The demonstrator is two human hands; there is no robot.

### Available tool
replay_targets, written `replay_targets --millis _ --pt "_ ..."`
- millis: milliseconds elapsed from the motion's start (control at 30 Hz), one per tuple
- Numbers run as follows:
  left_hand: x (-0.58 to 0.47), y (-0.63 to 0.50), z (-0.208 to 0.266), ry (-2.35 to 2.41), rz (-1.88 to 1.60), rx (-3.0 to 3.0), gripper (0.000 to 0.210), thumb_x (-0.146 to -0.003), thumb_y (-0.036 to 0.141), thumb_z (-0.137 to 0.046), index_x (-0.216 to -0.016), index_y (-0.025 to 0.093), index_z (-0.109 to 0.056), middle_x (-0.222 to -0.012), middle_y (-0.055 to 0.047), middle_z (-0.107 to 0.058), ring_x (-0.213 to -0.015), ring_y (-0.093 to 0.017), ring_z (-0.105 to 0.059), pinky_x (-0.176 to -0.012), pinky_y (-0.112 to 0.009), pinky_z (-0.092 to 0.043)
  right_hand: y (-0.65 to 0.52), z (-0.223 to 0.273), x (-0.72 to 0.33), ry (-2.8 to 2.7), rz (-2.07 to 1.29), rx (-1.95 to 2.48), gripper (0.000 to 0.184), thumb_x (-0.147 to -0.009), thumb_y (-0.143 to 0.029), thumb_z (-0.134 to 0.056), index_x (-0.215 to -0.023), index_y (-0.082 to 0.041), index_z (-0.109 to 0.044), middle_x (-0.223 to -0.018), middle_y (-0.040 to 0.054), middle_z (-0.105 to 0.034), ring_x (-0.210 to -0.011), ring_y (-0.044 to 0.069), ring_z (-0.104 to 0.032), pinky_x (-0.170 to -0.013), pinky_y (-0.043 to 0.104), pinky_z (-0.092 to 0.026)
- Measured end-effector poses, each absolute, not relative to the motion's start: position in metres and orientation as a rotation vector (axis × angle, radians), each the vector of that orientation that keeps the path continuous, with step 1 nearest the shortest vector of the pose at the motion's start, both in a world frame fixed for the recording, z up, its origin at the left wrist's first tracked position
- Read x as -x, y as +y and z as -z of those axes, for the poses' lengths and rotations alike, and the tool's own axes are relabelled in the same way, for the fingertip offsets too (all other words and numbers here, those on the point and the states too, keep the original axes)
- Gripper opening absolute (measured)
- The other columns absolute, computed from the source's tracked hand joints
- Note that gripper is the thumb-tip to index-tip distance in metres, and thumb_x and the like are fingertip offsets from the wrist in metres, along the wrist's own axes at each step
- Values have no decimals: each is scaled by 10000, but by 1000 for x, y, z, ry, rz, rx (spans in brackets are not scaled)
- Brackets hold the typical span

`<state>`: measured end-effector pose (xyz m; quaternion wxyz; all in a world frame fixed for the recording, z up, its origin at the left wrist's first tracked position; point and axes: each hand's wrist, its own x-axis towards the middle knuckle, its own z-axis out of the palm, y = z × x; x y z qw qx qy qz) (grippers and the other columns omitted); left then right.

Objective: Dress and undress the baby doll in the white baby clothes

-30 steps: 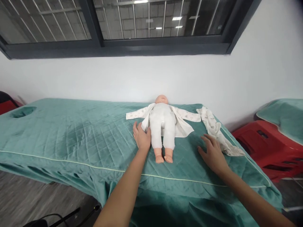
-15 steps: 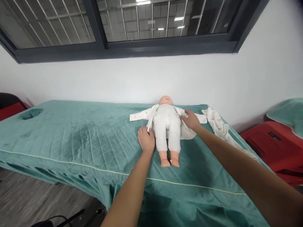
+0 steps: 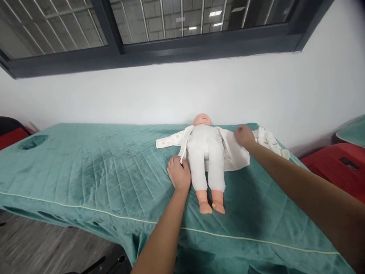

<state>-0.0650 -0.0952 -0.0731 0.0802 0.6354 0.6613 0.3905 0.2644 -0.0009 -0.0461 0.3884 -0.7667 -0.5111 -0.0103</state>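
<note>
A baby doll (image 3: 207,152) with a white cloth body lies on its back, head toward the wall and bare feet toward me. Under and around it spreads a white patterned baby shirt (image 3: 238,155), its front open and one sleeve stretched out to the left. My left hand (image 3: 179,173) is closed on the left front edge of the shirt, beside the doll's hip. On the other side, my right hand (image 3: 244,137) grips the right front panel, which is folded outward; it covers part of the right sleeve.
The doll lies on a bed with a green quilted cover (image 3: 114,171) that has a hole at its left end. Another patterned white garment (image 3: 269,140) lies at the right edge. Red chairs (image 3: 339,163) stand beyond the bed. A wall and a dark-framed window (image 3: 159,53) are behind.
My right hand has moved outward to the right, drawing the shirt's right panel away from the doll's body. My left hand still holds the left edge. The view has shifted slightly.
</note>
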Motion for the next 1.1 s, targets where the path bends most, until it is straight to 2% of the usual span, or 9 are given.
replay_targets --millis 67,167,333,400,500,567,667,933,1100 --pt "65 -95 73 1979 -1169 -1892 229 -962 299 -421 -1047 177 -595 -1093 -101 -642 -1101 -261 -561 -935 -395 -402 -13 54 -262 -1336 86 1969 254 -825 -266 -545 -969 -81 -645 -1007 205 -635 -1010 324 -572 -912 475 -435" --pt "64 -95 73 1980 -1175 -1867 208 -945 288 -449 -1054 178 -588 -1100 -100 -645 -1116 -263 -564 -946 -400 -405 -47 73 -241 -1575 259 1880 355 -839 -351 -561 -1085 -105 -631 -1179 197 -594 -1145 342 -507 -1016 487 -382" --pt "61 -93 78 1996 -1203 -1805 217 -891 279 -533 -1091 196 -557 -1069 -94 -648 -1128 -258 -570 -976 -403 -396 -107 101 -203 -1735 373 1921 502 -834 -389 -581 -1256 -118 -561 -1380 208 -496 -1196 366 -486 -959 498 -421" --pt "61 -93 80 2011 -1183 -1829 220 -886 282 -540 -1092 204 -556 -1073 -94 -642 -1135 -263 -564 -973 -405 -396 -117 103 -200 -1695 322 2012 395 -858 -379 -545 -1179 -157 -607 -1328 178 -556 -1140 344 -536 -918 476 -436" --pt "62 -93 82 2021 -1155 -1878 196 -890 273 -525 -1071 205 -561 -1063 -97 -633 -1117 -266 -563 -953 -402 -402 -119 100 -205 -1614 184 2084 230 -883 -356 -496 -965 -211 -654 -1077 116 -683 -973 287 -616 -857 421 -442" --pt "63 -92 82 2005 -1164 -1900 177 -889 245 -510 -1052 203 -563 -1053 -94 -628 -1099 -258 -566 -942 -395 -405 -119 98 -208 -1464 85 2071 223 -894 -375 -482 -903 -215 -636 -927 101 -701 -857 261 -635 -785 376 -448" --pt "64 -91 84 1975 -1226 -1883 178 -867 185 -495 -1031 205 -561 -1051 -82 -627 -1084 -242 -567 -937 -381 -413 -125 99 -211 -1212 6 1928 237 -891 -419 -500 -905 -204 -601 -829 83 -691 -760 230 -629 -724 333 -454" --pt "62 -91 81 2034 -1235 -1831 319 -815 105 -489 -1121 175 -544 -1108 -111 -635 -1107 -257 -574 -956 -393 -424 -139 109 -208 -1219 20 1707 341 -919 -459 -480 -1066 -171 -586 -890 94 -674 -775 219 -610 -763 360 -484" --pt "62 -90 81 2029 -1201 -1847 308 -851 195 -517 -1158 178 -534 -1109 -113 -630 -1153 -260 -567 -972 -401 -423 -142 108 -204 -1373 124 1786 387 -881 -455 -514 -1105 -148 -587 -1050 157 -653 -1005 290 -576 -907 451 -457"
